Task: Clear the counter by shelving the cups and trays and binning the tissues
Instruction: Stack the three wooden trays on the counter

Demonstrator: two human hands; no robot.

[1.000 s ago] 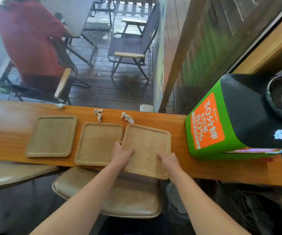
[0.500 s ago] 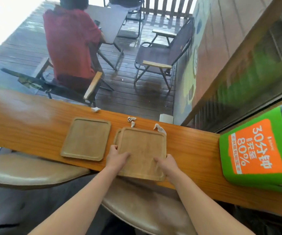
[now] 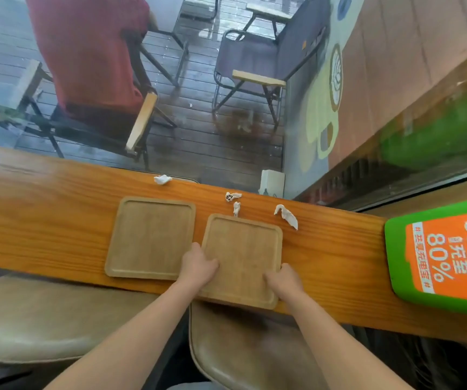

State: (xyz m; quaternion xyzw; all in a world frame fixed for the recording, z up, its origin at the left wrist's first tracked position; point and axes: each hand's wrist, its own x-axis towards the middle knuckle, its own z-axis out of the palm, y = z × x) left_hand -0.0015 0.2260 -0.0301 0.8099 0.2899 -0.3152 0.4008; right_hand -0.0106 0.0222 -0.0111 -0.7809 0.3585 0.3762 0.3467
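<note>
Left hand (image 3: 198, 267) curled over the near-left edge of the square, rimmed, pale wooden tray (image 3: 243, 257), fingers resting on its floor and thumb apparently tucked beneath the rim. Right hand (image 3: 284, 280) clamped on the near-right corner in the same manner, fingers closed on the rim. Gripped from both sides, then, with its near edge jutting past the front lip of the long orange-brown wooden counter (image 3: 44, 215).

Just beside it on the left, a second square wooden tray (image 3: 150, 237), flat on the counter, apart from the held one by a thin gap or just touching; cannot tell which. Cannot tell either whether another tray hides under the held one.

Probably best done by lifting level and setting squarely onto the left tray, rims aligned so the stack nests and carries in one trip. Worth keeping the far edge low and clear of the crumpled white tissue scraps (image 3: 236, 208) lying against its far rim, with another twisted white tissue (image 3: 285, 216) near the far-right corner and one more small white wad (image 3: 162, 179) at the counter's far edge. No cups in view. Tissues likely easiest gathered afterwards, once both hands are free.
</note>
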